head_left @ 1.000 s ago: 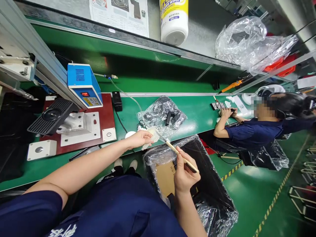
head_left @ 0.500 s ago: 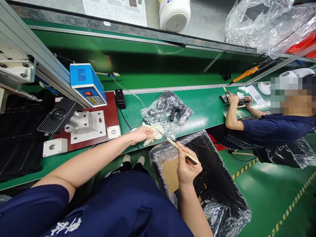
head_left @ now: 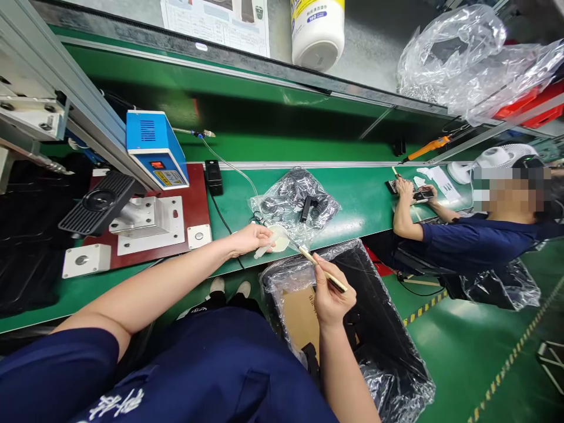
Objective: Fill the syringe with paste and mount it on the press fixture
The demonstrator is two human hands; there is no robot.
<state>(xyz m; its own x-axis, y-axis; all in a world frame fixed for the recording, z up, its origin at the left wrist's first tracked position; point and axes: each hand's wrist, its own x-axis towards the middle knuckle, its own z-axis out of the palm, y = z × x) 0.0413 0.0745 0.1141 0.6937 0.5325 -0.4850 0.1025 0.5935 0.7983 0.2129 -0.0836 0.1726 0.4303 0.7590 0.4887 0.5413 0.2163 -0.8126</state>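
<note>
My left hand pinches a small translucent whitish piece, which looks like soft plastic; its exact kind cannot be made out. Close beside those fingers sits a small round pale dish at the bench's front edge. In my right hand is a slim brush with a light wooden handle, gripped like a pen. Its dark tip points up and left toward the dish and the translucent piece; whether it touches either is too small to tell. Behind the dish lies a clear plastic bag holding dark coiled cables.
A blue box and a metal fixture on a red-brown board stand at left. Below the bench edge, a plastic-lined bin holds cardboard and dark parts. At right a co-worker handles a dark part. A white tub sits on the shelf.
The whole view has shifted slightly as my head moved. Both hands keep their holds; the translucent piece is turned somewhat, and the brush stays pointed toward the dish.
</note>
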